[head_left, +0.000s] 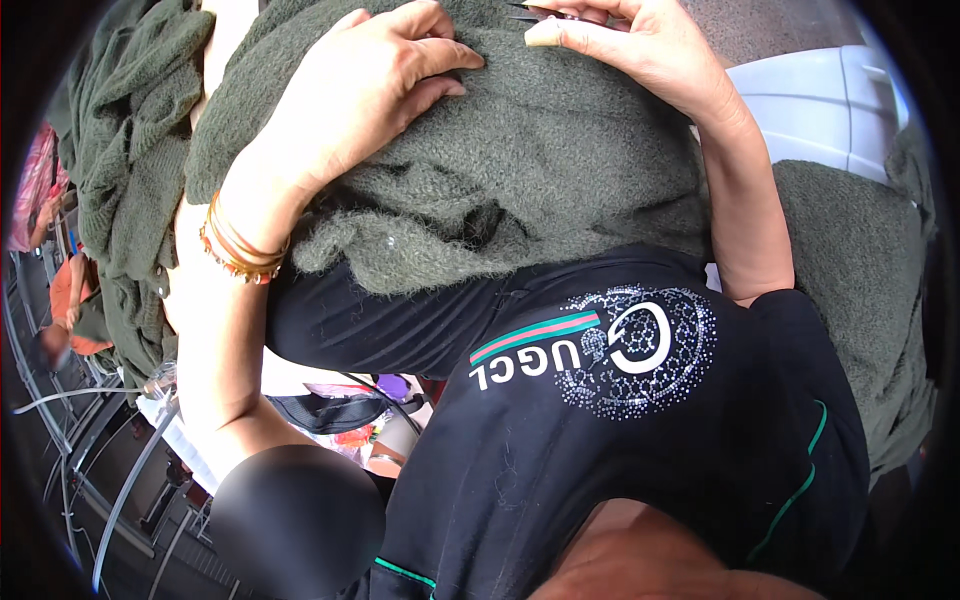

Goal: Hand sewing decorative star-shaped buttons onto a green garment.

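Dark green knitted fabric (560,130), fuzzy and loosely bunched, lies across my lap. My left hand (390,70) rests on it at the upper middle, index finger stretched out and thumb a little apart from it. Bracelets circle that wrist. At the top edge, my right hand (635,40) is closed around small dark thread snips (528,13), whose two thin tips point left over the fabric. Part of the snips is hidden by the fingers and cut off by the picture's edge. A fold with a dark opening lies near my waist.
More green knitwear (140,150) is heaped at the left, and another piece (850,300) hangs at the right below a pale plastic surface (810,105). Beside my left arm are a purple item (393,387) and a dark cable. Another person in orange (70,300) is at far left.
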Motion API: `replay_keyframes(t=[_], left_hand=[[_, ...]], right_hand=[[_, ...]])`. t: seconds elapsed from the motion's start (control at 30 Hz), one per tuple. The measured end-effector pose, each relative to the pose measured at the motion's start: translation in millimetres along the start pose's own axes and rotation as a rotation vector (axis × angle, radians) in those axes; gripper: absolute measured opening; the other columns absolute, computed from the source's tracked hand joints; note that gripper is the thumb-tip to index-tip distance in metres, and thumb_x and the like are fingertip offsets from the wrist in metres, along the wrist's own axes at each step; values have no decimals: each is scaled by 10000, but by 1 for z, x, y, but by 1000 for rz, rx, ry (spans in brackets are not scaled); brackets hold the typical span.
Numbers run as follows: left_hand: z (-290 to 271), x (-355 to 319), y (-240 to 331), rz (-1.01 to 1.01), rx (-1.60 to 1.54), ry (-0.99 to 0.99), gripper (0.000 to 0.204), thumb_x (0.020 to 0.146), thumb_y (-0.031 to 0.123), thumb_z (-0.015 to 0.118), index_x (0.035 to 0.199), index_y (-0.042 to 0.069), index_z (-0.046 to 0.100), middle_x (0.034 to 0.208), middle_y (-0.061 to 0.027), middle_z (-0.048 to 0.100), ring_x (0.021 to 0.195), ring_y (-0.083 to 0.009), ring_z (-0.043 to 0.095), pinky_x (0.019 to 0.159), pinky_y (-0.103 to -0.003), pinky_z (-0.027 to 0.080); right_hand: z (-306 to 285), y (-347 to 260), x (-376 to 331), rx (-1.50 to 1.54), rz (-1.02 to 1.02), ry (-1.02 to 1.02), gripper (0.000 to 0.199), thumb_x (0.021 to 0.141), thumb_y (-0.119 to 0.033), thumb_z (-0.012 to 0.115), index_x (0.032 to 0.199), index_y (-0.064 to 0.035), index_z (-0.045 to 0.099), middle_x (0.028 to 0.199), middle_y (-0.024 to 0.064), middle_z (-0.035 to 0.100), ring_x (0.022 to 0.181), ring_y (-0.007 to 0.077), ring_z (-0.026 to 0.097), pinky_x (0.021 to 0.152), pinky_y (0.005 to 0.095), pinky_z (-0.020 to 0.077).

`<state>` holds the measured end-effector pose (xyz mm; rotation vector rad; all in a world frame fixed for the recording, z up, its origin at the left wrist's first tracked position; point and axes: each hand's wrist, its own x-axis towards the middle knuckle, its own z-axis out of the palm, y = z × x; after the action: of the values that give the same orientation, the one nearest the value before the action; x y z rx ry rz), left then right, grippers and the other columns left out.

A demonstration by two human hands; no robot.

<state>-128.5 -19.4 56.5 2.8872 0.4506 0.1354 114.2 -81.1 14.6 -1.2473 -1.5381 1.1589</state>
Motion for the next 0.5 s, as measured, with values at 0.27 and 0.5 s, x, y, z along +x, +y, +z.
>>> replay_keyframes(t=[0.27, 0.5], left_hand=[[16, -1, -16, -19, -237, 171, 67, 878, 78, 665, 936, 48, 675, 917, -47, 614, 834, -190, 612, 787, -273, 479], [13, -12, -11, -449, -718, 196, 135, 1002, 136, 576, 1064, 22, 611, 900, 40, 586, 787, -40, 547, 741, -189, 454]], right_hand=[[3, 5, -1, -16, 40, -36, 271, 830, -123, 776, 1030, 42, 700, 804, 14, 655, 730, 67, 564, 651, 231, 461], [1, -8, 3, -39, -81, -92, 252, 843, -99, 748, 1055, 31, 701, 806, 20, 648, 740, 73, 565, 658, 228, 454]])
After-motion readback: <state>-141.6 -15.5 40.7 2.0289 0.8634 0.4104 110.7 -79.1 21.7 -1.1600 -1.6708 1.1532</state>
